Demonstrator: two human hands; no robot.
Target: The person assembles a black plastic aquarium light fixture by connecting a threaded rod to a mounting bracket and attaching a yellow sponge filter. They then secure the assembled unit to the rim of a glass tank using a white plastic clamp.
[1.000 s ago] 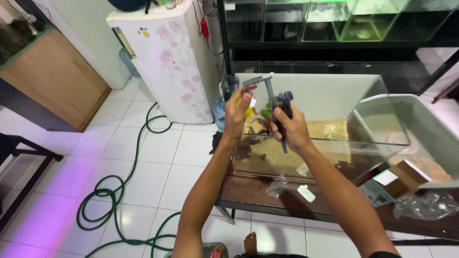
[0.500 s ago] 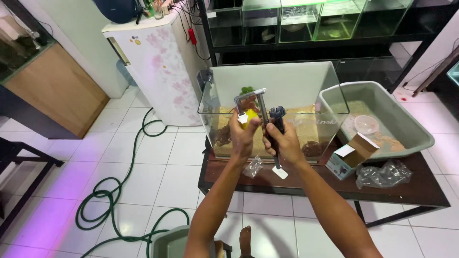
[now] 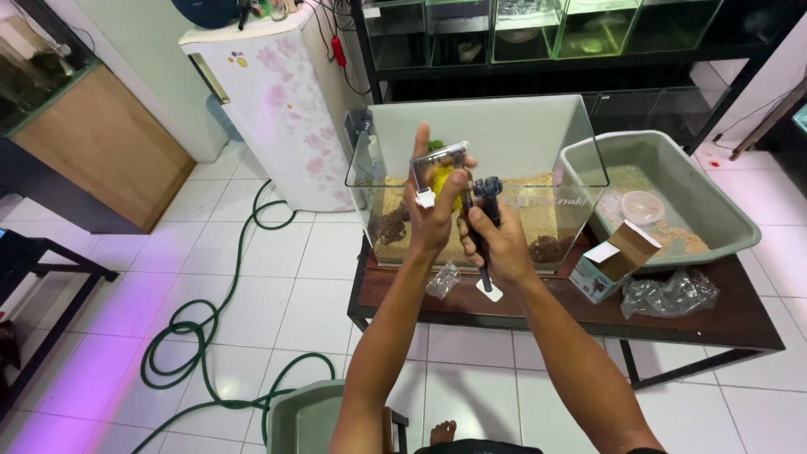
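- I am gripping a bent grey metal bracket (image 3: 439,172) in my left hand (image 3: 433,220), fingers curled closed around its upright leg, in front of the glass tank (image 3: 479,181).
- My right hand (image 3: 496,244) is wrapping shut around a dark slender tool (image 3: 481,227) with a knob at its top, just to the right of the bracket and almost touching it.
- The tool's long axis is running nearly upright, its flat white foot hanging low over the bench (image 3: 555,307) in front of the tank.
- The bracket's top arm is reaching sideways toward the tool's knob, so my right hand is the nearer one to that meeting point.
- A grey tub (image 3: 714,210) and a small open box (image 3: 612,261) are sitting to the right of the tank.
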